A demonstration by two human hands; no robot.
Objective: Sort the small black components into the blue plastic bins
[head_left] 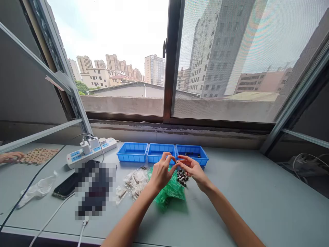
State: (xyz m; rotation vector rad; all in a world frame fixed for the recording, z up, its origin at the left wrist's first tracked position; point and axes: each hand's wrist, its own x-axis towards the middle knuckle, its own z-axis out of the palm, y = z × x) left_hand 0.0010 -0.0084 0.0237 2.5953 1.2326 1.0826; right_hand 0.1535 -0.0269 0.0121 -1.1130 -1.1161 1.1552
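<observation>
My left hand [161, 173] and my right hand [193, 171] meet above the green plastic bag [171, 192], fingertips almost touching. Both are closed in a pinch around something tiny, too small and too covered by fingers to name. Just under my right hand lies a pile of small black and silver parts [182, 177], beside the bag. To the left of the bag are several small clear plastic packets [136, 180] with thin metallic pieces in them. Behind my hands stand a left blue tray [132, 158], a middle blue tray [154, 159] and a right blue tray [203, 163] with a few dark parts inside.
A white power strip [110, 144] with a plugged-in charger [85, 147] stands at the back left. Nearer are a black phone [65, 187], a pixelated dark object [95, 192], cables and a crumpled clear bag [38, 188]. Another person's hand [11, 156] touches small tan pieces [39, 156] at far left.
</observation>
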